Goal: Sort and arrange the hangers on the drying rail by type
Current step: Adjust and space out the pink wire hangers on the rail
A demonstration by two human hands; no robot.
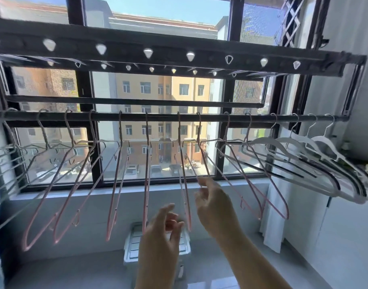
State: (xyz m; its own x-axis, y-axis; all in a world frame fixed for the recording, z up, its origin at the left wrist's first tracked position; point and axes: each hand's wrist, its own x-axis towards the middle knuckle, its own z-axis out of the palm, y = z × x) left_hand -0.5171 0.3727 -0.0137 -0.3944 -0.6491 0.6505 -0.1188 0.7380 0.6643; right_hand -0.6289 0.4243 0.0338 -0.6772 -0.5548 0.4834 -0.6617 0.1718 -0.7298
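Fingers, right: your right hand (213,205) is raised, with thumb and forefinger (200,181) drawn close together at the lower part of a pink hanger (205,163) near the middle of the drying rail (158,117). Blur hides whether you are pinching the wire or only brushing it.
Fingers, left: your left hand (164,224) is lower, its fingers loosely curled and relaxed, and it grips nothing that shows. The bottom of the neighbouring pink hanger (186,195) hangs just beside your fingertips.
Hangers: all of them hang by their hooks on the rail.
Left end of the rail: pale wire hangers (5,157) are bunched together.
Middle of the rail: pink wire hangers (147,184) are spread along it, swung to differing angles.
Right end of the rail: thick white plastic hangers (325,161) are packed close together.
Done, as it looks: the three kinds already sit in their own stretches, with no stray among them that I can make out.
Left, by my reading: the pink run is loose and unevenly spaced, so you probably only have to close it up and square it.
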